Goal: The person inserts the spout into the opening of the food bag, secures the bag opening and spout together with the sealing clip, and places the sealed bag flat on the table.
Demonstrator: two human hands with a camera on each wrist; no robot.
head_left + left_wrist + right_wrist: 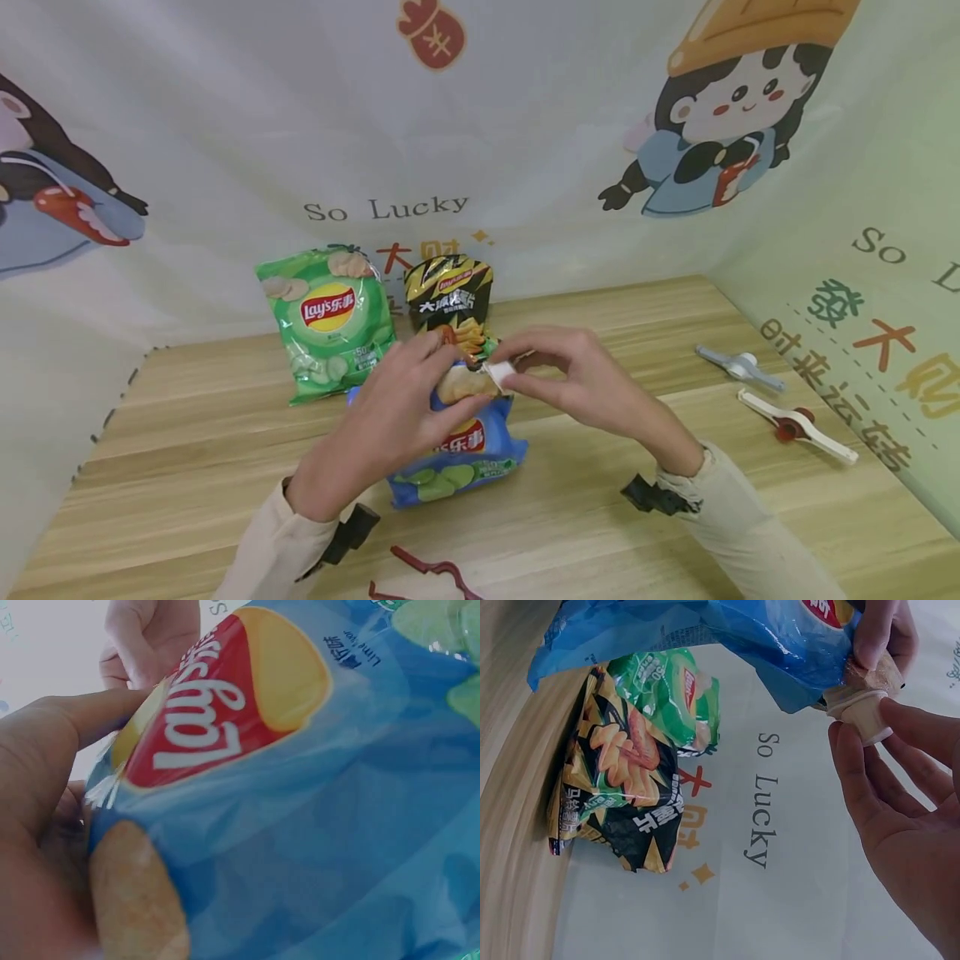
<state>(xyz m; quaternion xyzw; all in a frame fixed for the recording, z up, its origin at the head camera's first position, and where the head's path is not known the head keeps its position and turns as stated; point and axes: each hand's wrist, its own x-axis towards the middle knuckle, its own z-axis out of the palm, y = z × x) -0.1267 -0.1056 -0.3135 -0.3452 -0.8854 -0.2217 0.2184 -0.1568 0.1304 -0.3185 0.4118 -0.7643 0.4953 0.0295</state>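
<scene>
A blue Lay's chip bag [459, 477] stands tilted on the table in front of me. My left hand [375, 421] grips its gathered top, thumb on the front; in the left wrist view the bag [322, 817] fills most of the picture. At that top sits a small white cap [864, 720], which my right hand [581, 379] pinches between thumb and fingers. The right wrist view shows the cap against a white collar around the bag's neck. Part of the bag's upper front is hidden behind my left hand in the head view.
Behind stand a green Lay's bag [330, 325] and a black-and-gold chip bag [447, 292], near the printed cloth backdrop. A grey-white clip [740, 367] and a white clip with a red cap [797, 425] lie at the right. A red clip [442, 568] lies at the front edge.
</scene>
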